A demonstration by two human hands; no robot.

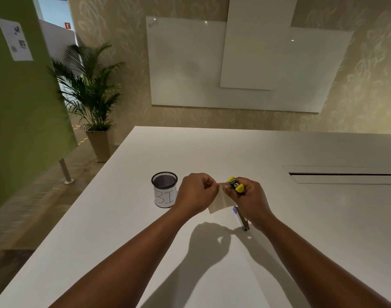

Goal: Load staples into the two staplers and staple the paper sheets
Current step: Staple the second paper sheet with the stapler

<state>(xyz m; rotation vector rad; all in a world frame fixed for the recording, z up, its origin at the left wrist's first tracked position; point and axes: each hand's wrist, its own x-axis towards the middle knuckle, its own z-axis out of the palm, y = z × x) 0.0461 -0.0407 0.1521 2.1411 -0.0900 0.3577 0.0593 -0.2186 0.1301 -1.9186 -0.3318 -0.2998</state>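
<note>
My right hand [249,200] grips a small yellow stapler [235,184], held above the white table [123,230] with its metal jaws facing up and left. My left hand [195,193] pinches the top edge of small paper sheets [220,202], which hang between both hands with a corner at the stapler's jaws. A second stapler [241,217], blue and silver, lies on the table just below the right hand, partly hidden by the wrist.
A black mesh cup [164,188] with a paper label stands left of my left hand. A cable slot [343,174] is set into the table at the far right. The table's left edge drops to the floor, where a potted plant [90,96] stands.
</note>
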